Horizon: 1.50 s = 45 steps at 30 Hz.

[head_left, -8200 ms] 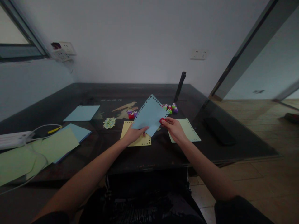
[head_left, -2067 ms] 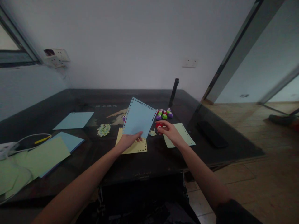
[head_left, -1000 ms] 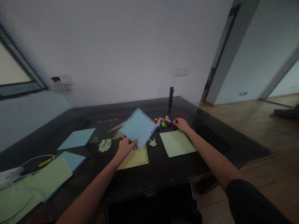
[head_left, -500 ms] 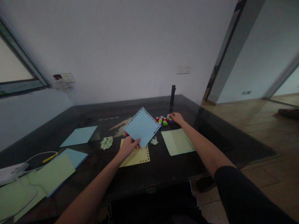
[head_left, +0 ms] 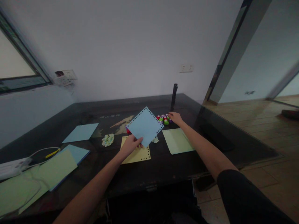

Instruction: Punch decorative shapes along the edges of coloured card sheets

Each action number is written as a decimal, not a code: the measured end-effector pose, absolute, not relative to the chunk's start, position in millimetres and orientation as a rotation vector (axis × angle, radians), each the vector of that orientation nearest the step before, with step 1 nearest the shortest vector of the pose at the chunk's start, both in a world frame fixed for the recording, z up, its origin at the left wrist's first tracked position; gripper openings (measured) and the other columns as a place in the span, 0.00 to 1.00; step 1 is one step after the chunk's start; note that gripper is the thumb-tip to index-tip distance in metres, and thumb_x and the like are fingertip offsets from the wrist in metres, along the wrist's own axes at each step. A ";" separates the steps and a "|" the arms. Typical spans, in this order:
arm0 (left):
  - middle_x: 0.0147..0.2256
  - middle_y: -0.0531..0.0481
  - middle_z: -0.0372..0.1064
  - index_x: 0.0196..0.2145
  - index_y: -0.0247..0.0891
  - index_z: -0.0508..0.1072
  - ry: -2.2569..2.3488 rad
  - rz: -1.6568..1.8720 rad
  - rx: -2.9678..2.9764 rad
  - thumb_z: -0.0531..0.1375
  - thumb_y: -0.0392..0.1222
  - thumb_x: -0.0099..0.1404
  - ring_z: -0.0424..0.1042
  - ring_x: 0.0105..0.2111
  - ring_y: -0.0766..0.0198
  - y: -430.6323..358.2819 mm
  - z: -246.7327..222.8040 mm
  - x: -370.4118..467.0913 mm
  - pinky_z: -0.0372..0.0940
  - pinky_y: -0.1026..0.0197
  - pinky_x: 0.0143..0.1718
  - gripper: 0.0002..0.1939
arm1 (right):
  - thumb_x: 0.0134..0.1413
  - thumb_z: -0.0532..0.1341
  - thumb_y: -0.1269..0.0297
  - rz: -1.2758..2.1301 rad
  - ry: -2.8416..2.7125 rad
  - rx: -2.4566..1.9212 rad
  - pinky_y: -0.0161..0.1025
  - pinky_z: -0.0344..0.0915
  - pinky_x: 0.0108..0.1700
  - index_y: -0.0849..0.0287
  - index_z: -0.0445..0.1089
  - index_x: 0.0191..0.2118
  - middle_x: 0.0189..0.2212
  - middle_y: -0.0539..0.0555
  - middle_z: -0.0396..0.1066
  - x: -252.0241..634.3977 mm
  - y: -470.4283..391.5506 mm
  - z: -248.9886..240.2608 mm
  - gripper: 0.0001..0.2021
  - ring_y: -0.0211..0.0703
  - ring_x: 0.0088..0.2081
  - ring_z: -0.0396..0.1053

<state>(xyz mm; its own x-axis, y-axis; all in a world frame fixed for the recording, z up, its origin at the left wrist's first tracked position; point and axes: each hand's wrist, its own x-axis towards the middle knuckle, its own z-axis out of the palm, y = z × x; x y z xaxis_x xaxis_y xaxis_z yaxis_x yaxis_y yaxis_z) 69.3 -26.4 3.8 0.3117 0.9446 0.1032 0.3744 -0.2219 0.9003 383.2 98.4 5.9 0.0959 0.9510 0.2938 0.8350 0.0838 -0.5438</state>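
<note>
While your left hand, above the yellow paper, pinches the blue paper with holes along its edges, little hole punches sit bunched by your right hand; I can't tell if it grips one.

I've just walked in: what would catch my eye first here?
Probably the blue sheet, held up near the middle by the left hand, with holes punched along its two upper edges and its lower right one. Next, the cluster of small red, green and purple pieces just right of it, with the right hand close by. Behind them, a black stick stands out against the pale wall.
</note>
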 end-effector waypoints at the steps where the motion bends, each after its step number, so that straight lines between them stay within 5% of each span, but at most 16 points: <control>1: 0.16 0.50 0.69 0.23 0.34 0.69 1.182 0.882 1.747 0.57 0.43 0.57 0.66 0.17 0.67 -26.8 4.5 69.5 0.62 0.65 0.21 0.11 | 0.58 0.55 0.62 0.235 -1.750 -1.747 0.41 0.59 0.52 0.59 0.73 0.45 0.46 0.59 0.72 382.0 94.9 10.6 0.14 0.46 0.49 0.67; 6: 0.17 0.51 0.69 0.26 0.33 0.68 1.163 0.915 1.668 0.57 0.41 0.58 0.67 0.17 0.67 -30.1 9.7 71.8 0.62 0.66 0.21 0.08 | 0.61 0.52 0.60 0.318 -1.795 -1.573 0.38 0.63 0.47 0.60 0.73 0.42 0.42 0.58 0.74 361.7 73.0 32.4 0.15 0.43 0.44 0.70; 12: 0.17 0.51 0.68 0.25 0.34 0.68 1.153 0.877 1.684 0.58 0.42 0.58 0.66 0.18 0.68 -31.6 13.5 71.8 0.61 0.66 0.21 0.09 | 0.52 0.61 0.57 1.063 -1.734 -1.158 0.33 0.64 0.27 0.59 0.72 0.38 0.30 0.53 0.73 331.8 39.2 39.4 0.12 0.37 0.27 0.68; 16: 0.18 0.52 0.68 0.26 0.34 0.67 1.124 0.916 1.694 0.58 0.43 0.57 0.67 0.18 0.68 -31.0 14.5 69.6 0.62 0.66 0.21 0.09 | 0.41 0.67 0.64 1.089 -1.627 -1.158 0.33 0.60 0.24 0.60 0.70 0.31 0.22 0.49 0.68 331.3 26.0 37.5 0.09 0.34 0.23 0.63; 25: 0.21 0.53 0.68 0.35 0.33 0.68 1.025 1.075 1.699 0.58 0.42 0.58 0.69 0.20 0.67 -21.0 25.5 99.8 0.65 0.65 0.25 0.10 | 0.35 0.68 0.59 1.010 -1.432 -1.215 0.34 0.57 0.23 0.61 0.68 0.29 0.20 0.48 0.66 370.7 -8.3 36.2 0.15 0.33 0.21 0.60; 29: 0.24 0.55 0.69 0.54 0.36 0.56 0.973 1.179 1.629 0.59 0.37 0.57 0.71 0.22 0.66 -21.2 38.1 134.6 0.66 0.65 0.25 0.28 | 0.35 0.68 0.56 0.906 -1.365 -1.294 0.34 0.58 0.22 0.60 0.68 0.34 0.21 0.48 0.67 398.4 -24.6 37.6 0.18 0.33 0.20 0.60; 32: 0.23 0.56 0.69 0.57 0.37 0.52 0.992 1.138 1.713 0.58 0.35 0.57 0.69 0.20 0.68 -25.2 40.3 157.4 0.65 0.66 0.25 0.32 | 0.36 0.68 0.55 0.844 -1.343 -1.360 0.34 0.58 0.22 0.61 0.68 0.39 0.20 0.48 0.66 418.9 -37.9 35.1 0.22 0.34 0.20 0.60; 38: 0.20 0.56 0.69 0.40 0.37 0.70 1.057 0.784 2.069 0.57 0.34 0.57 0.69 0.20 0.68 -33.2 21.4 182.7 0.64 0.65 0.29 0.11 | 0.40 0.65 0.58 0.728 -1.462 -1.504 0.34 0.58 0.24 0.61 0.67 0.47 0.19 0.47 0.65 446.4 -62.7 11.7 0.26 0.37 0.21 0.62; 45: 0.21 0.54 0.72 0.39 0.37 0.72 1.119 0.572 2.176 0.57 0.35 0.57 0.71 0.22 0.65 -34.3 5.9 195.8 0.64 0.64 0.32 0.11 | 0.42 0.61 0.59 0.654 -1.574 -1.636 0.34 0.57 0.24 0.62 0.70 0.44 0.19 0.47 0.63 456.2 -72.0 -8.6 0.21 0.38 0.22 0.62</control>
